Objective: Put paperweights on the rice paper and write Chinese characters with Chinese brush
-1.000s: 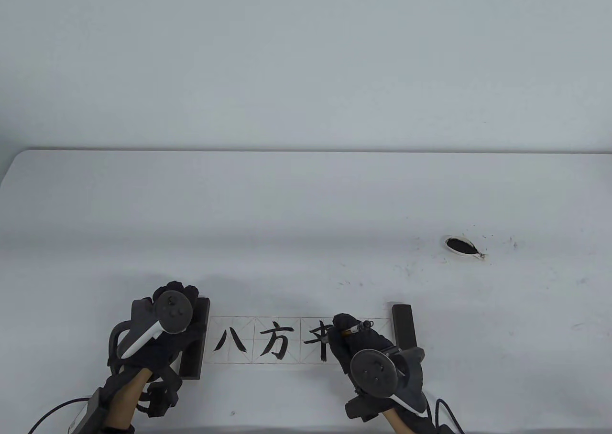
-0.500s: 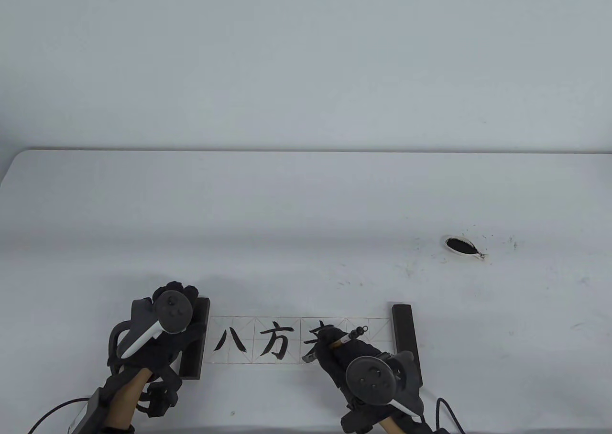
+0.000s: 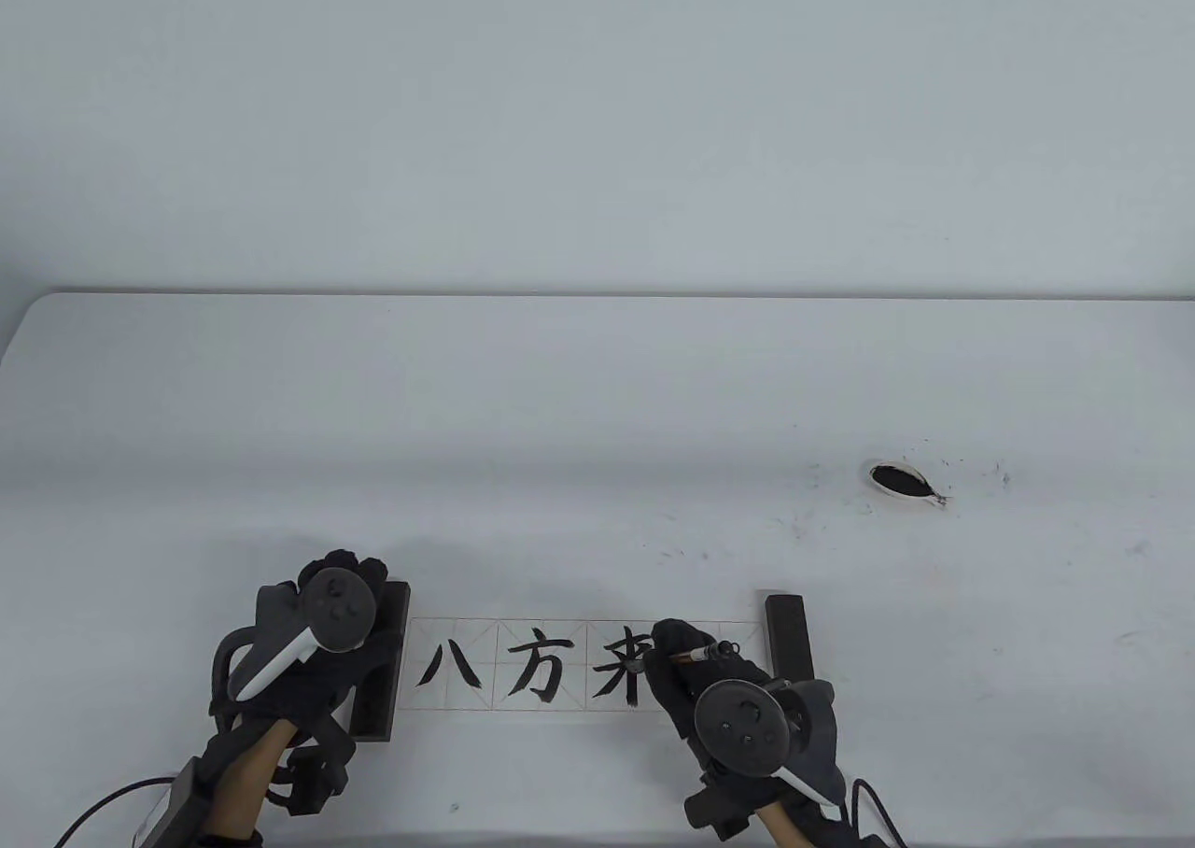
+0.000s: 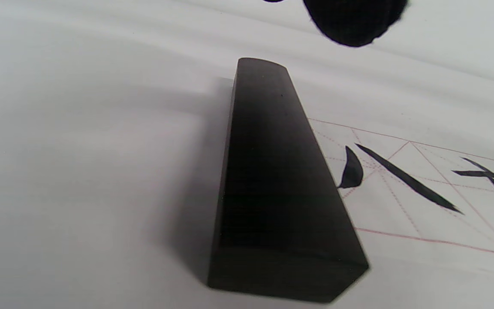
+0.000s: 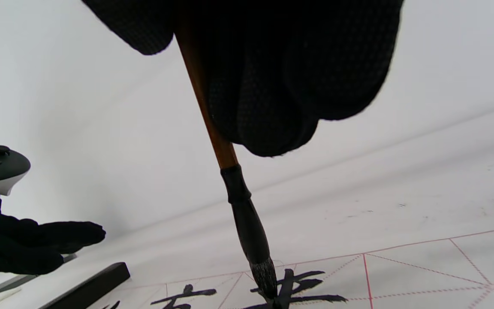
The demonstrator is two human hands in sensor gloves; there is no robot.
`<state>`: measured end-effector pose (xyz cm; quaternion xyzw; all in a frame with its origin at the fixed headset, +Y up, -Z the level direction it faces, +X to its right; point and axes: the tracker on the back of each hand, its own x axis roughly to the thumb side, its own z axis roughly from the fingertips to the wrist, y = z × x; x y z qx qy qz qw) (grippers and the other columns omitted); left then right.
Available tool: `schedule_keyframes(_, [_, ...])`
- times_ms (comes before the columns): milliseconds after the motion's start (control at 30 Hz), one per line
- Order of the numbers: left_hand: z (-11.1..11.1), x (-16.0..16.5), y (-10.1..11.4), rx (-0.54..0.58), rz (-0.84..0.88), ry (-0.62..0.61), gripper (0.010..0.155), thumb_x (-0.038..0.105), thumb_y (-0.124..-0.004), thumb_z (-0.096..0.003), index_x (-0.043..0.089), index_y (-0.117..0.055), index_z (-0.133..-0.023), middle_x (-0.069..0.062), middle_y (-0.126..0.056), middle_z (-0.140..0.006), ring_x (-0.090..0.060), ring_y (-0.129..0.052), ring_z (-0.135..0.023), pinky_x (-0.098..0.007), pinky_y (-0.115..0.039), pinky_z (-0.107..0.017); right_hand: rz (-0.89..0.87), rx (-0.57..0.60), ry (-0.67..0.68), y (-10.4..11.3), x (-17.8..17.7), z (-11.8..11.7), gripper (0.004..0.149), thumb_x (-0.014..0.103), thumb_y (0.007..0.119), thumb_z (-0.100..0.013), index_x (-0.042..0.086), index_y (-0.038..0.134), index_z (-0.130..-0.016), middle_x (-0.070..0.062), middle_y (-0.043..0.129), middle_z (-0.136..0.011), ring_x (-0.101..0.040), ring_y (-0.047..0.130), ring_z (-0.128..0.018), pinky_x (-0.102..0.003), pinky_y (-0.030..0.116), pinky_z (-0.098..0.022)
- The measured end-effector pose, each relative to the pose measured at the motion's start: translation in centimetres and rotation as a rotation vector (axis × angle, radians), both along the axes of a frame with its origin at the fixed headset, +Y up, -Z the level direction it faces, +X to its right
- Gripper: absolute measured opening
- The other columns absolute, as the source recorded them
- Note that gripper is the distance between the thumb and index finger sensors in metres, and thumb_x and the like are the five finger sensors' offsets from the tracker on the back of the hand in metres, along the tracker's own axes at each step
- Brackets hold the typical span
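Table view: my left hand lies over the left paperweight, a dark bar across the left end of the rice paper, so that the sheet does not creep under the strokes; whether those fingers press the bar or merely rest on it I cannot tell, though the left wrist view shows one gloved fingertip past the bar's far end, curled round nothing. The right paperweight pins the opposite end. My right hand pinches the Chinese brush between curled fingers, shaft steep, so that only the inked tip meets the third character. One gridded cell between this character and the right bar appears unwritten, mostly hidden beneath my hand; I judge that room tight, since my knuckles sit just beside the bar. The ink dish stands well apart, up and to the right, across bare table.
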<state>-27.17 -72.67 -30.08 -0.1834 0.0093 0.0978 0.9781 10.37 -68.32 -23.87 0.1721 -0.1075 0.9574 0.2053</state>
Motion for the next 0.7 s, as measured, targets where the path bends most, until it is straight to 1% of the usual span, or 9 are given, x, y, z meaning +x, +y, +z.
schedule_keyframes(100, [0.0, 0.0, 0.0, -0.001, 0.0, 0.0, 0.084, 0.052, -0.06, -0.052, 0.033, -0.014, -0.119, -0.006, -0.006, -0.127, -0.037, -0.01, -0.119, -0.052, -0.006, -0.084, 0.047, -0.039, -0.005, 0.0, 0.1, -0.1, 0.045, 0.037, 0.065, -0.058, 0.005, 0.074, -0.088, -0.016, 0.094, -0.072, -0.028, 0.099, -0.054, -0.037, 0.086, -0.037])
schedule_keyframes(433, [0.0, 0.0, 0.0, -0.002, -0.001, 0.001, 0.084, 0.052, -0.06, -0.0519, 0.033, -0.013, -0.119, -0.006, -0.006, -0.127, -0.038, -0.01, -0.119, -0.052, -0.006, -0.084, 0.067, -0.137, -0.019, 1.1, 1.0, -0.1, 0.044, 0.035, 0.067, -0.058, 0.003, 0.075, -0.087, -0.018, 0.094, -0.07, -0.029, 0.099, -0.051, -0.038, 0.086, -0.035])
schedule_keyframes(533, [0.0, 0.0, 0.0, -0.003, -0.001, 0.001, 0.083, 0.052, -0.06, -0.0519, 0.033, -0.014, -0.119, -0.006, -0.006, -0.127, -0.037, -0.01, -0.119, -0.052, -0.006, -0.084, 0.076, -0.197, -0.052, 2.2, 2.0, 0.3, 0.044, 0.034, 0.067, -0.058, 0.002, 0.075, -0.087, -0.019, 0.094, -0.07, -0.03, 0.099, -0.051, -0.038, 0.086, -0.036])
schedule_keyframes(633, [0.0, 0.0, 0.0, -0.004, 0.0, 0.004, 0.084, 0.052, -0.06, -0.0519, 0.033, -0.014, -0.119, -0.005, -0.006, -0.127, -0.037, -0.01, -0.119, -0.052, -0.006, -0.084, 0.031, -0.177, -0.097, 3.9, 3.7, 1.2, 0.045, 0.034, 0.067, -0.058, 0.001, 0.075, -0.088, -0.02, 0.094, -0.071, -0.031, 0.099, -0.052, -0.039, 0.085, -0.036])
schedule_keyframes(700, [0.0, 0.0, 0.0, -0.005, 0.001, 0.007, 0.083, 0.052, -0.06, -0.052, 0.033, -0.013, -0.119, -0.005, -0.006, -0.127, -0.037, -0.01, -0.12, -0.052, -0.006, -0.084, -0.013, -0.153, -0.104, 4.8, 4.8, 1.8, 0.045, 0.033, 0.068, -0.058, 0.0, 0.075, -0.088, -0.021, 0.094, -0.071, -0.032, 0.099, -0.052, -0.04, 0.085, -0.036])
